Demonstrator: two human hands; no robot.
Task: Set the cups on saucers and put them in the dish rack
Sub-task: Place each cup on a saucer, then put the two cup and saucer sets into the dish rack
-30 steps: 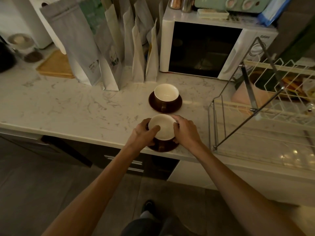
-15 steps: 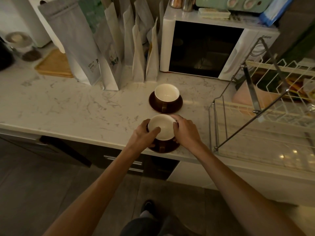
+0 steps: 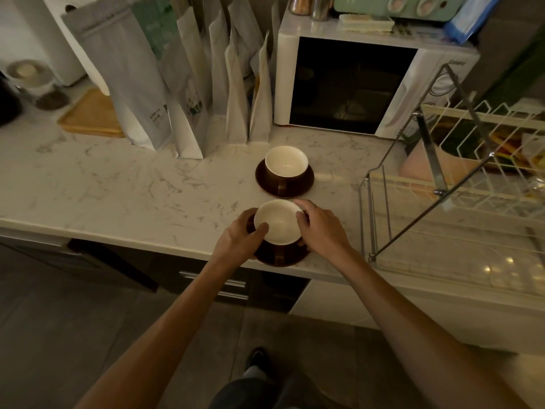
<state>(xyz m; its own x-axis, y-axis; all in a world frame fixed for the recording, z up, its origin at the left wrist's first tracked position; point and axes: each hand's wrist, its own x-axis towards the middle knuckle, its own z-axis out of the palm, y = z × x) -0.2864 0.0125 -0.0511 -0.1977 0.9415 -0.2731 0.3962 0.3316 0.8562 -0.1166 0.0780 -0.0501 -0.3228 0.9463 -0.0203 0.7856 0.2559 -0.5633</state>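
Two brown cups with cream insides stand on brown saucers on the marble counter. The near cup (image 3: 278, 222) sits on its saucer (image 3: 283, 256) at the counter's front edge. My left hand (image 3: 239, 240) grips the cup's left side with the thumb over the rim, and my right hand (image 3: 320, 228) grips its right side. The far cup (image 3: 286, 165) rests untouched on its saucer (image 3: 298, 187) just behind. The wire dish rack (image 3: 442, 219) stands to the right, its lower tier bare.
A white microwave (image 3: 354, 84) stands at the back. Several tall paper bags (image 3: 188, 84) line the wall to its left, beside a wooden tray (image 3: 91, 116) and a glass jar (image 3: 38, 87). A pink item (image 3: 424, 166) sits behind the rack.
Both hands stay around the near cup on its saucer; the cup and saucer seem to have shifted very slightly. The far cup has not moved.
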